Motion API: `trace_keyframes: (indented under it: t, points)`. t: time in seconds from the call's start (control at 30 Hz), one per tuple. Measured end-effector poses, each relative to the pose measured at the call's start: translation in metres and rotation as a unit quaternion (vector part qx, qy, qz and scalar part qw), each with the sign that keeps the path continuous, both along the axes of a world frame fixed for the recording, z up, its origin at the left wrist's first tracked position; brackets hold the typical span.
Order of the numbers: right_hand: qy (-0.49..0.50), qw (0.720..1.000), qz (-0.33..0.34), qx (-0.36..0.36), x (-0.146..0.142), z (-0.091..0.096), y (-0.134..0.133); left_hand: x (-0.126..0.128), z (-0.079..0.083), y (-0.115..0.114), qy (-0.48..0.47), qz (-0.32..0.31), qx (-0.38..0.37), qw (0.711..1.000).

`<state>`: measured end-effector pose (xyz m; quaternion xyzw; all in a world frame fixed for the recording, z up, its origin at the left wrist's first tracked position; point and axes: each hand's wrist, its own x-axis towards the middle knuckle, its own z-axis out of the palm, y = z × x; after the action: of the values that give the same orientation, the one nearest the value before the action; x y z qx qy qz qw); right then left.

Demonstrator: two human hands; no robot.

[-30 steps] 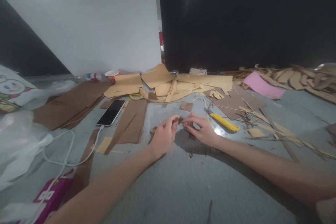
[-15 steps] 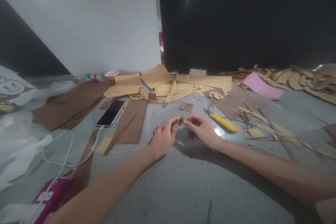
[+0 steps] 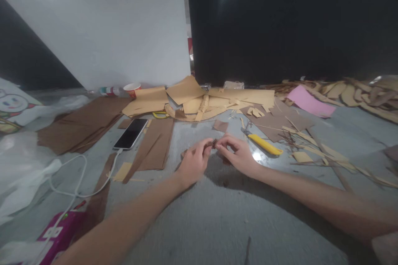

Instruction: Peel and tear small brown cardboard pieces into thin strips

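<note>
Between my two hands is a small dark brown piece of leather or card, mostly covered by the fingers. My left hand pinches it from the left, its fingers curled. From the right, my right hand closes thumb and fingertips on the same piece. Just right of my right hand lies a yellow-handled utility knife on the grey table. A small brown square rests behind the hands, and a large brown sheet lies left of my left hand.
A phone on a white cable lies at the left, with a magenta box nearer me. Tan sheets and a paper cup line the back. Thin scraps, a pink sheet and piled strips cover the right side.
My right hand has shifted slightly left, its fingertips now closer to my left hand around the small brown piece. My left hand stays nearly still.
</note>
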<state>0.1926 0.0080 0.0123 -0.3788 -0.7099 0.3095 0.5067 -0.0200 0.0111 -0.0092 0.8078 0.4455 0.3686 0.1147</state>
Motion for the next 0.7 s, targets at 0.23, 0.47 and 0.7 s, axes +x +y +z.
trace_keyframes:
  t: [0.23,0.47,0.7]
  points:
    - [-0.036,0.994,-0.04,0.092,-0.0026,0.0018,-0.0025,-0.0011,0.0003,0.0008,-0.018,-0.012,0.029,0.999]
    - [-0.053,0.989,-0.038,0.131,-0.004,0.0004,-0.0039,-0.0014,0.0026,0.0016,-0.03,-0.025,0.044,0.998]
    - [-0.055,0.989,-0.036,0.136,-0.0027,-0.001,-0.0029,-0.0018,0.0037,-0.0005,-0.015,-0.009,0.017,1.0]
